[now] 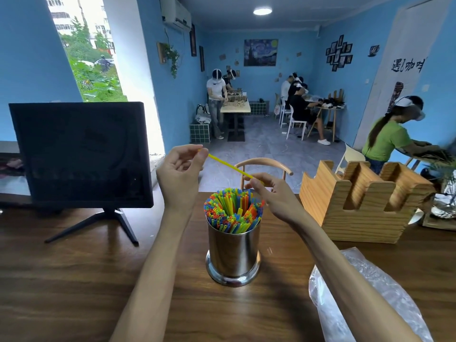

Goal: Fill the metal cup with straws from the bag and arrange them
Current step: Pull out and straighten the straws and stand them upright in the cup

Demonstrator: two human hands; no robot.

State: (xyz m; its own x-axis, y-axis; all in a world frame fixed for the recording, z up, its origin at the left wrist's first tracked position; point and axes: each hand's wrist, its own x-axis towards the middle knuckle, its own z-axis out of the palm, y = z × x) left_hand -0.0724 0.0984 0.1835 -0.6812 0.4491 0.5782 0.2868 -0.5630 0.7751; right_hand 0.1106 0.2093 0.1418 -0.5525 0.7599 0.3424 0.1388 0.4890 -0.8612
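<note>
A shiny metal cup (233,253) stands upright on the wooden table (74,280), packed with several colourful straws (232,209) leaning outward around a gap in the middle. Above the cup, a single yellow straw (229,165) is held level between both hands. My left hand (181,169) pinches its left end between thumb and fingertips. My right hand (269,191) pinches its right end, just above the cup's right rim. A clear plastic bag (365,299) lies crumpled on the table at the lower right.
A dark monitor (81,154) on a stand sits at the left. A wooden slotted holder (362,203) stands right of the cup. A chair back (264,164) rises beyond the table's far edge. Several people work at tables further back.
</note>
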